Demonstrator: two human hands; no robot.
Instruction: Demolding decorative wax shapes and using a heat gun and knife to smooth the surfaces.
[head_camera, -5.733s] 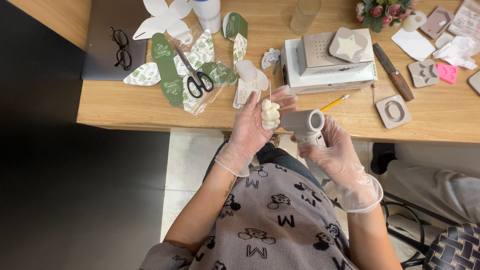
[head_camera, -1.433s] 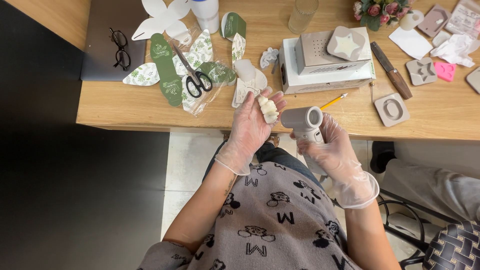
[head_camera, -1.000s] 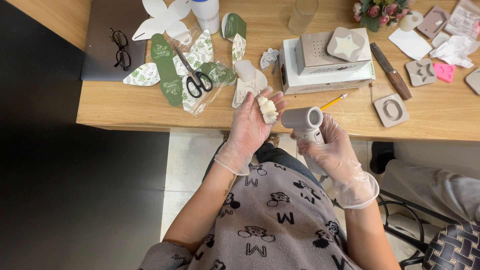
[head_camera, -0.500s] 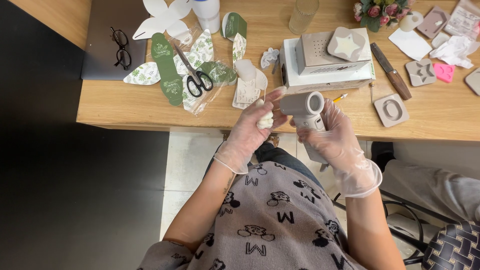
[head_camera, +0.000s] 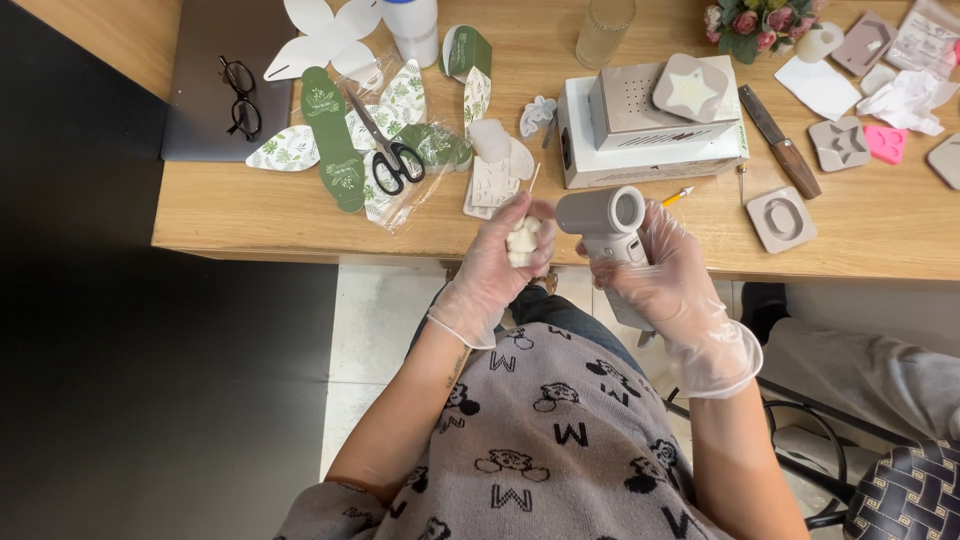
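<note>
Both my hands wear clear plastic gloves and hover just in front of the wooden table's (head_camera: 300, 215) near edge. My left hand (head_camera: 500, 262) is closed around a small cream-white moulded piece (head_camera: 522, 240). My right hand (head_camera: 655, 285) grips a grey handheld tool (head_camera: 603, 215) with a round barrel whose open end faces right. The tool's barrel sits right beside the white piece, almost touching my left fingers.
On the table lie black-handled scissors (head_camera: 388, 155), green and white leaf-print paper shapes (head_camera: 335, 150), glasses (head_camera: 238, 95) on a grey laptop, a white box stack (head_camera: 650, 130) with a star mould, a knife (head_camera: 780, 140), grey moulds (head_camera: 782, 218), a pencil (head_camera: 678, 196), a glass and flowers.
My right hand brought the grey tool up and left, close to the white piece. My left hand turned the piece slightly and shifted it toward the tool.
</note>
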